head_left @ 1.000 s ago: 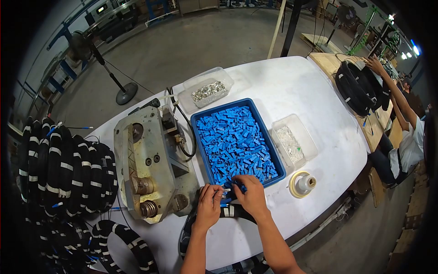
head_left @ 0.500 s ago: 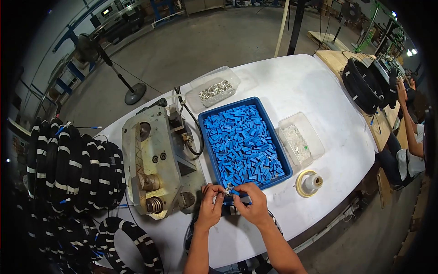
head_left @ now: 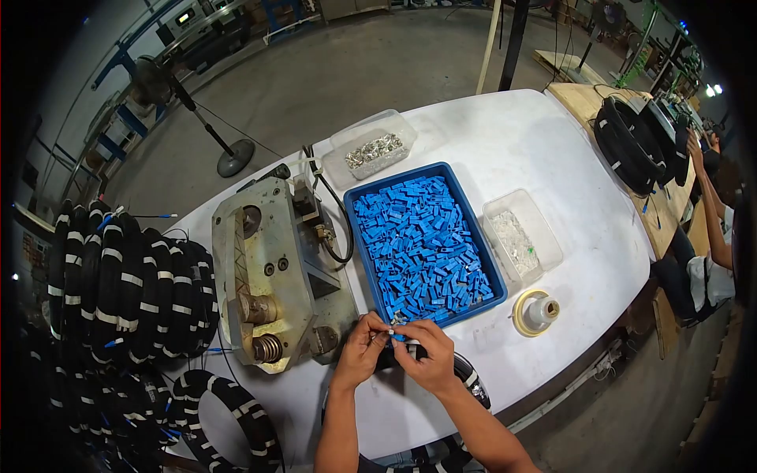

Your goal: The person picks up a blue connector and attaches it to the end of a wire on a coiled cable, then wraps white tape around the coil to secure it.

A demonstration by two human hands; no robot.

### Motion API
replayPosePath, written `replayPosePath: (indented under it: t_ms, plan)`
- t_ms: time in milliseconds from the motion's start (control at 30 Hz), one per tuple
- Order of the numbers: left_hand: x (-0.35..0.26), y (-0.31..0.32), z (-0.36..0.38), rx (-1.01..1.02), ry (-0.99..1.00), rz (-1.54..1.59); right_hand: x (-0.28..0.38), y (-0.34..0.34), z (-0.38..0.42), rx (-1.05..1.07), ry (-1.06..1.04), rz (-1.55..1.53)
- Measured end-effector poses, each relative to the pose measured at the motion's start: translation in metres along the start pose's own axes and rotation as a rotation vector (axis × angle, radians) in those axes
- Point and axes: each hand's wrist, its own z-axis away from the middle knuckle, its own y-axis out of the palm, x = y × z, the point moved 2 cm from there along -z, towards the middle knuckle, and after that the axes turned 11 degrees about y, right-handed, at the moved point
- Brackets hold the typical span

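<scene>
My left hand point(head_left: 361, 352) is closed in a pinch at the near edge of the blue tray point(head_left: 495, 303). A small pale metallic piece shows at its fingertips; its exact kind is too small to tell. Facing it, my right hand point(head_left: 426, 356) pinches a small blue plastic connector housing point(head_left: 399, 337). The fingertips of both hands nearly meet, so the joint between the two pieces is partly hidden. Many loose blue connector housings point(head_left: 422, 236) fill the tray just beyond. Below my wrists lies a black cable coil point(head_left: 471, 378), largely covered by my arms.
A metal press machine point(head_left: 272, 268) stands left of the tray. Clear bins hold metal terminals point(head_left: 374, 151) and whitish small parts point(head_left: 516, 240). A cream-coloured spool point(head_left: 539, 313) sits at right. Taped black coils point(head_left: 118, 284) crowd the left; a co-worker's arm point(head_left: 714, 213) shows far right.
My fingertips have drawn closer together, and the blue housing now sits nearer my left fingers. The right hand has shifted slightly left. The whole view has tilted a little.
</scene>
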Motion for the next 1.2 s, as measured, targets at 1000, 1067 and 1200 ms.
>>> replayPosePath:
  t_ms: [1000,1067,1200]
  plan:
    - [-0.006,-0.001,-0.002,0.000,0.083,0.157,-0.006,0.003,-0.002,-0.088,-0.239,-0.018]
    - [-0.005,0.000,-0.004,-0.001,0.083,0.170,-0.010,0.005,-0.001,-0.066,-0.200,-0.040]
    - [-0.006,0.000,-0.004,-0.003,0.066,0.152,-0.010,0.006,0.000,-0.060,-0.187,-0.037]
